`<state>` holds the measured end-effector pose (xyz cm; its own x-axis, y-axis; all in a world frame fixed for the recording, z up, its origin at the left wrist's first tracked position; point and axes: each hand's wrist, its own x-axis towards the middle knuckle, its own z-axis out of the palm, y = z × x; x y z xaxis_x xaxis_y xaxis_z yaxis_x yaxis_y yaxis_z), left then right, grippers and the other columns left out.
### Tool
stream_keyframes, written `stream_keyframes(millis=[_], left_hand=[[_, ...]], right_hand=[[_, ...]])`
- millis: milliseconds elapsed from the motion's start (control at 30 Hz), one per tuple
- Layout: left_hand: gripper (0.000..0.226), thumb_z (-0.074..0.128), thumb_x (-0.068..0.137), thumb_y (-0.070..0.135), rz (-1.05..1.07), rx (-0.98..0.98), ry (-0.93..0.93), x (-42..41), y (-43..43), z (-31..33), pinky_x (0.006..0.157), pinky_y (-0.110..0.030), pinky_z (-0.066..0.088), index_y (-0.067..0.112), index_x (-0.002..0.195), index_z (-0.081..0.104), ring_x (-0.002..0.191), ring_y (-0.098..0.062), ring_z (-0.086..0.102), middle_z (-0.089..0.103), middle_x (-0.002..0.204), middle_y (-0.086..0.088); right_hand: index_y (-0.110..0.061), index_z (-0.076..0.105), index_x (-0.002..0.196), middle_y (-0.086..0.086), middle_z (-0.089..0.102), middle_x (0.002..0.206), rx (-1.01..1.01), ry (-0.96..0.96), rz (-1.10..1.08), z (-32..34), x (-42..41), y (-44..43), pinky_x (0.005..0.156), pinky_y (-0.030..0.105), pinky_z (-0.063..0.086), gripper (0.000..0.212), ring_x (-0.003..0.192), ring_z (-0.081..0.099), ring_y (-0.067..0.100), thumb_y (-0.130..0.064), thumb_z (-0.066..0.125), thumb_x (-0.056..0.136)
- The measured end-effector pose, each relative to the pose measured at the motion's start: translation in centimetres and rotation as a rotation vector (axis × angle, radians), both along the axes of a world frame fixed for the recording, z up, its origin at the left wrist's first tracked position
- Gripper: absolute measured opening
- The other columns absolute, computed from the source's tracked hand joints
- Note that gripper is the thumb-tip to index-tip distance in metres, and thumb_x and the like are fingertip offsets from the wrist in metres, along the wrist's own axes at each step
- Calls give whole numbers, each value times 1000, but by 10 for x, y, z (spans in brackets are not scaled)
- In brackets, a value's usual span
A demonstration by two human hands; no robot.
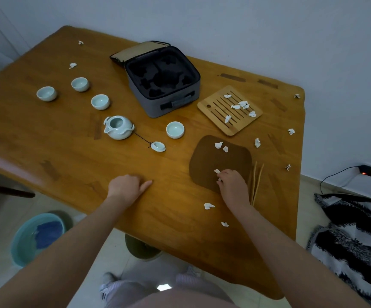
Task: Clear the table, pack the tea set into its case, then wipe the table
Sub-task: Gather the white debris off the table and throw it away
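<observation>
On the wooden tabletop are laid out an open grey case with black foam wells near the far edge, four pale celadon cups and a lidless teapot with its lid tethered by a cord, and a slatted bamboo tray toward the right edge. A brown mat near the right near corner carries paper scraps, and tongs are set just beside it. The right hand is rested on the mat, its fingers pinched on a white scrap; the left hand is laid flat by the near edge, fingers loosely curled and holding nothing.
</observation>
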<state>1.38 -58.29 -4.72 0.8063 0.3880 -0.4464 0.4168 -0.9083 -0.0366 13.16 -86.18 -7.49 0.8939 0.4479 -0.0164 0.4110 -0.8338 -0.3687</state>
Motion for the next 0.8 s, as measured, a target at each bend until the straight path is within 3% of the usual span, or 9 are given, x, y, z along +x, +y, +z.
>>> stream_keyframes(millis=[233,400,700,800], left_hand=[[45,21,100,55,-85,115,-21,-12,-1,-10,49,-22,42,21,104,51,60,-10,55,53,69,6],[28,24,105,35,-148,74,-59,-19,-6,-15,54,-28,50,20,119,42,65,-14,59,54,74,6],[26,37,101,33,-94,-106,-137,-3,-2,-7,54,-26,43,19,87,53,63,-15,55,54,70,3],[28,45,97,25,242,-501,-341,10,-24,3,51,-27,33,16,71,50,55,-14,42,47,62,1]], right_hand=[[-2,72,101,12,69,92,60,-52,8,-4,1,0,71,34,52,16,84,63,26,-2,60,92],[-3,72,103,10,69,91,151,-38,-64,-3,-2,-2,72,33,53,16,84,64,23,-4,61,91],[-7,72,106,4,68,94,244,-3,-80,17,-20,0,74,19,45,17,87,62,14,-8,61,92],[-10,72,106,-1,67,94,349,42,-98,33,-26,8,74,15,44,17,86,58,6,-9,61,92]])
